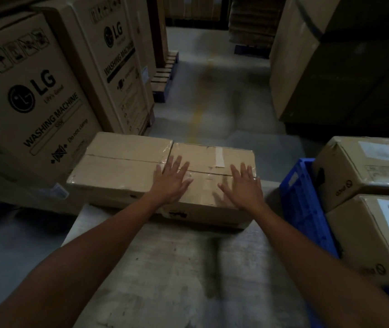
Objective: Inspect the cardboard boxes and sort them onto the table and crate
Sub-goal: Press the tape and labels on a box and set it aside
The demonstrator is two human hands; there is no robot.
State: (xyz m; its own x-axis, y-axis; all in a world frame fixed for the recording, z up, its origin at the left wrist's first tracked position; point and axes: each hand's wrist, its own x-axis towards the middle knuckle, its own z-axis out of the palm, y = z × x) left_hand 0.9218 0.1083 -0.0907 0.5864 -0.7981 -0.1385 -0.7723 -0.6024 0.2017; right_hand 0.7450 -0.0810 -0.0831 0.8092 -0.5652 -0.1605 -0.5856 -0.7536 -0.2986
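At the far end of the desk (165, 268), the cardboard box (122, 176) is lying flat, and the person is leaning toward it with both arms stretched out. The left hand (172, 179) is resting palm down on the taped top, right where a cross seam is running (whether that seam is dividing two boxes butted together or only two flaps, I cannot tell from here). The right hand (242, 188) is lying flat near the box's right end. Neither hand is forming a grip: the fingers are spread and straight, pressing on the cardboard rather than curling round anything.

This is looking like the checking step. To do it well, I'd say the palms should be sliding along the tape lines and feeling for lifted edges or soft spots. They should not be bearing down hard, since the top is already looking creased. Before any lift, the hands ought to be moving out to the two short ends, so the weight is sitting level. The blue crate (307, 209) just beside the desk on the right is already holding two labelled boxes (359, 166), so room there is seeming tight.
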